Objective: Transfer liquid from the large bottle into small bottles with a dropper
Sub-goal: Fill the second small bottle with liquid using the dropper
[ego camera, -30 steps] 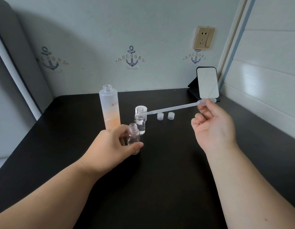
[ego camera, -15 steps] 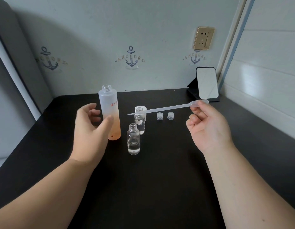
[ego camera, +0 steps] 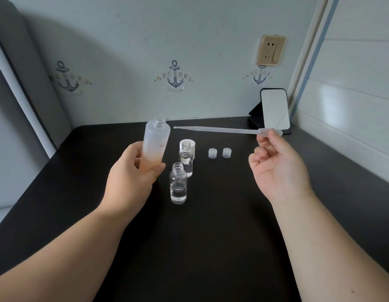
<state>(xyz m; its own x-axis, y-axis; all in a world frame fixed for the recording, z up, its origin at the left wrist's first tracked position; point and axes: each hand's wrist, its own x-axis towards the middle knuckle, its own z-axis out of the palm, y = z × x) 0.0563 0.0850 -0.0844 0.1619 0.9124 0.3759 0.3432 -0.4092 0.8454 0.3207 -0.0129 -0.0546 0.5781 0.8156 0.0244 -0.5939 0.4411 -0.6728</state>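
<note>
My left hand (ego camera: 130,175) grips the large frosted bottle (ego camera: 155,144), orange-tinted at the bottom, uncapped and tilted to the right above the table. My right hand (ego camera: 276,168) pinches the bulb of a long clear plastic dropper (ego camera: 221,130). The dropper lies almost level, its tip just right of the large bottle's mouth. Two small clear bottles stand open on the black table (ego camera: 211,236): the near one (ego camera: 178,184) holds a little liquid, the far one (ego camera: 186,159) stands just behind it.
A white round cap (ego camera: 194,147) sits behind the far small bottle. Two small clear caps (ego camera: 219,153) lie to the right. A small mirror on a black stand (ego camera: 274,111) leans in the back right corner. Walls close the table at the back and right.
My left hand let go of the near small bottle, moved left, took the large bottle and lifted and tilted it. The dropper rose and its tip swung toward the bottle's mouth.
</note>
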